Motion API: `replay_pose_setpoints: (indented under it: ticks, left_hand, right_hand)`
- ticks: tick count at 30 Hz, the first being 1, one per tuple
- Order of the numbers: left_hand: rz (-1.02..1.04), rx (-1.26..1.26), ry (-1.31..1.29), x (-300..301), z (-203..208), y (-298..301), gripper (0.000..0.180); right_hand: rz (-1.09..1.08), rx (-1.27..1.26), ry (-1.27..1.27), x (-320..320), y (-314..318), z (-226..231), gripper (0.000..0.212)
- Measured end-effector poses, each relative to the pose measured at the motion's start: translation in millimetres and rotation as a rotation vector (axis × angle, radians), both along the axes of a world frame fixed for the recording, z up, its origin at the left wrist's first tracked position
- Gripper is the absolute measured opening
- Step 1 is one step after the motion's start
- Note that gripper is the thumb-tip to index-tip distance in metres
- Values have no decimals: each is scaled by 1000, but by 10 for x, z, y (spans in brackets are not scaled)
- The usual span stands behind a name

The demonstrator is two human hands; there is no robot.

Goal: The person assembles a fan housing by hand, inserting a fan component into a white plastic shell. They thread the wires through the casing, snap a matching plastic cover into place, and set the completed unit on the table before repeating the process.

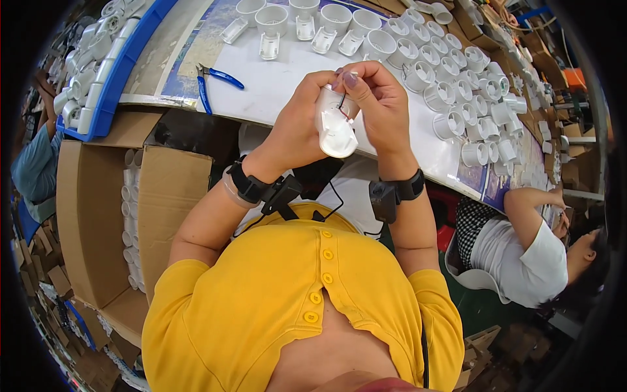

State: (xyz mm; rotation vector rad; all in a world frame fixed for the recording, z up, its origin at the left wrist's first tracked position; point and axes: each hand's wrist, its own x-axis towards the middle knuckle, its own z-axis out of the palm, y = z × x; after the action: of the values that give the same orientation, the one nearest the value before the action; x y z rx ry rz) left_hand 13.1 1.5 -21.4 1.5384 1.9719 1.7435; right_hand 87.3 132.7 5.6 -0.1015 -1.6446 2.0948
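Observation:
A white plastic housing (337, 134) with a rounded end is held up in front of me, over the table's near edge. My left hand (302, 117) wraps around its side. My right hand (379, 104) pinches at its upper end, thumb and fingertips together. Thin dark and red wires (344, 111) run down from the fingertips into the housing's open side. What exactly the right fingertips grip is hidden behind them. Beyond my hands, a row of white cup-shaped housings (271, 23) stands on the table, several with an open tongue toward me.
Blue-handled pliers (219, 79) lie open on the table (261, 98) at left. A blue bin (108, 98) of white parts sits farther left, above a cardboard box (173, 196) holding white tubes. Many white cups (450, 124) crowd the right side. A co-worker (516, 251) sits at right.

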Motion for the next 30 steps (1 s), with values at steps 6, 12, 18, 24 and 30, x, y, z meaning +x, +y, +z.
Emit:
replay_pose_setpoints:
  ticks: [6,12,18,24,30]
  left_hand:
    - [-148,-104,-408,-52,-30,-55,68]
    - [-139,-108,-351,-21,24,-48,68]
    - [-38,-113,-223,-20,9,-29,65]
    - [50,-105,-107,15,-40,-30,66]
    - [-46,28,-407,39,-35,29,83]
  right_hand:
    - [-70,788,154,52,223,188,21]
    - [-36,1204,261,-1,168,302,16]
    - [-237,928,161,-30,104,16,7]
    - [-240,761,105,-72,41,5,6]
    - [7,169,148,-88,81,0,23]
